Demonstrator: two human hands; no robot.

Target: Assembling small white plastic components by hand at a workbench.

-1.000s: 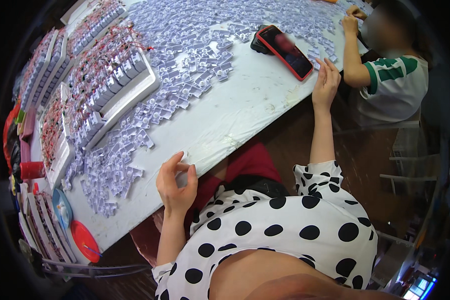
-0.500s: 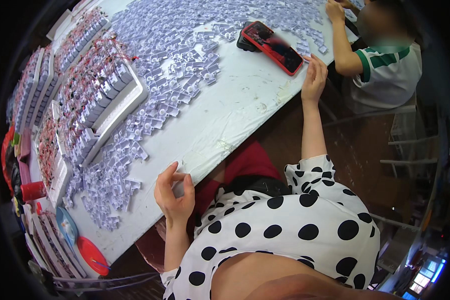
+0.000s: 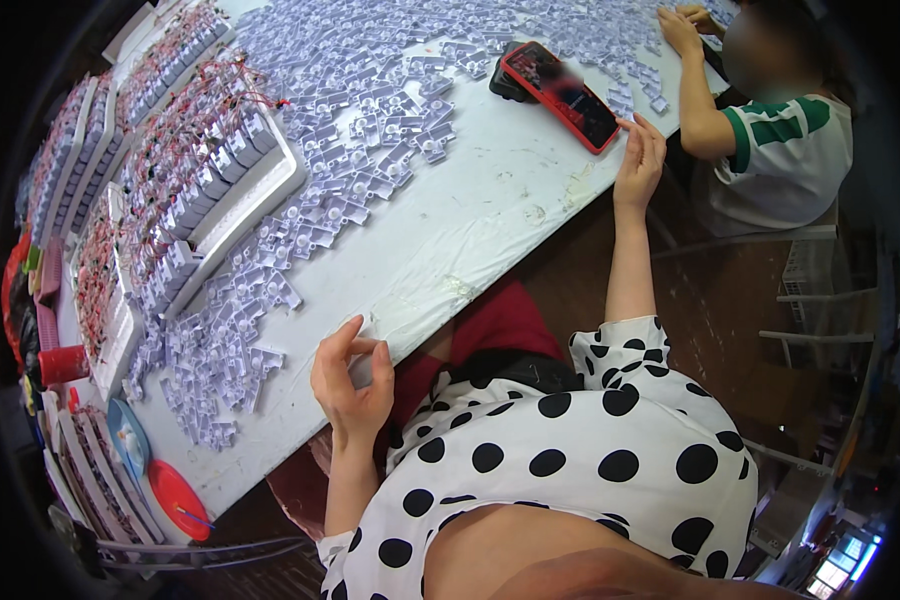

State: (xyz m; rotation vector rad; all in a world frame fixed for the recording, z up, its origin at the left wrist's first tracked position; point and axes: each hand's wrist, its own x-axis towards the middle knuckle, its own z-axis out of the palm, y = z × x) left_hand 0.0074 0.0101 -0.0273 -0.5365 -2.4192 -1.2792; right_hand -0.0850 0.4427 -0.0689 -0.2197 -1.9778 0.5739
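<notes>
My left hand (image 3: 354, 388) hovers at the near table edge, fingers loosely curved and thumb apart, with nothing visible between them. At the lower right corner of a red-cased phone (image 3: 575, 108), my right hand (image 3: 640, 170) has its fingers loosely stretched out; a fingertip is at or touching the case. The phone leans face up on a dark object (image 3: 508, 82) whose kind I cannot make out. Many small pale plastic housings (image 3: 345, 190) lie loose across the white table (image 3: 440, 245), the closest ones to the left of my left hand.
White foam trays (image 3: 260, 205) with housings and red wires stand at the left. A red plate (image 3: 177, 500), a blue dish (image 3: 128, 440) and a red container (image 3: 63, 364) are near the table's left end. Another person (image 3: 780, 150) sits at the right, hands over the table.
The view has shifted slightly, so the table and phone appear a little further right. The phone's screen looks darker. My hands keep nearly the same pose.
</notes>
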